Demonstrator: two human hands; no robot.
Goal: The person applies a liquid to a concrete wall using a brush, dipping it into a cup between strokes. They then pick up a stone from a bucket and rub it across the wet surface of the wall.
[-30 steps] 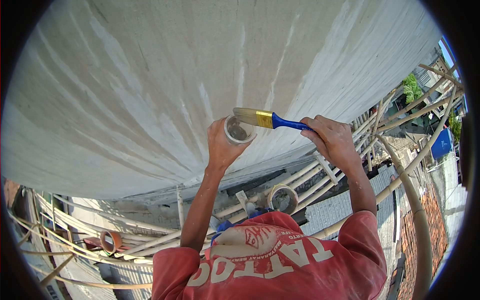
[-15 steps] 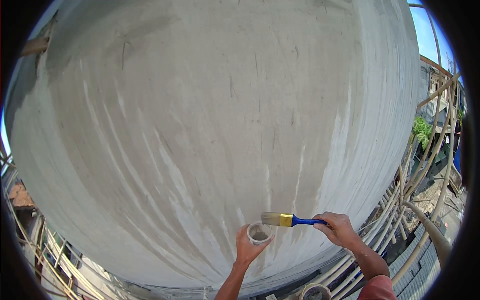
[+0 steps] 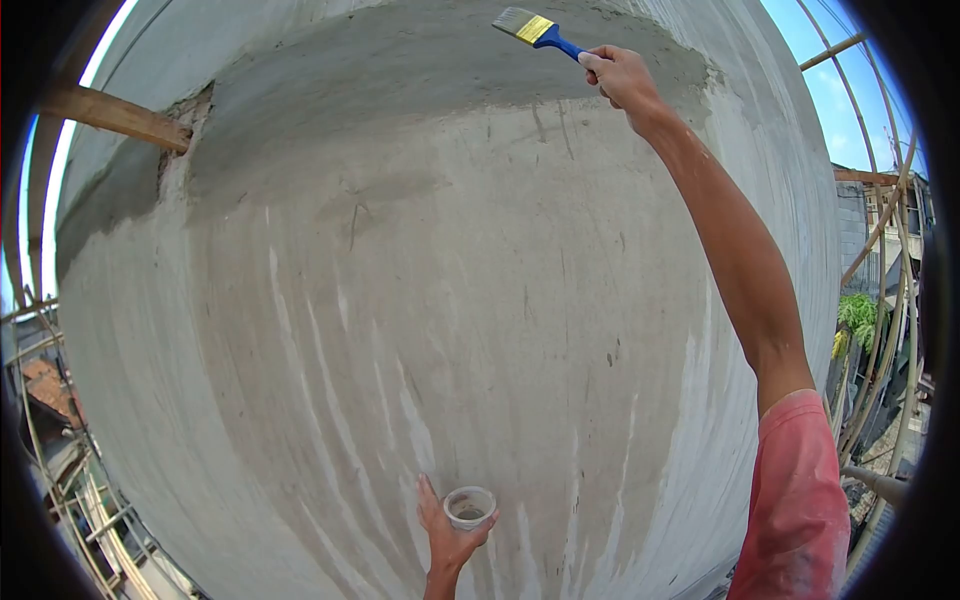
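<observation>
My right hand [image 3: 622,80] is raised high, closed round the blue handle of a paintbrush [image 3: 540,32]. The brush has a yellow ferrule and its pale bristles point up and left, overlapping the damp, darker upper band of the wall. Low in the view, my left hand [image 3: 450,535] grips a small clear plastic cup [image 3: 469,507] from below, its mouth facing me. Some greyish contents show at the bottom of the cup. The grey plastered wall [image 3: 500,300] fills most of the view, with pale streaks running down its lower half.
A wooden beam [image 3: 120,118] juts from a rough hole in the wall at upper left. Bamboo scaffolding [image 3: 880,230] stands along the right side, with more poles [image 3: 110,530] at lower left. Green leaves [image 3: 857,315] and a wooden bar [image 3: 868,176] lie beyond the right edge.
My right hand has lifted the brush from beside the cup to the wall's upper part. The view has tilted upward. My left hand still holds the cup low.
</observation>
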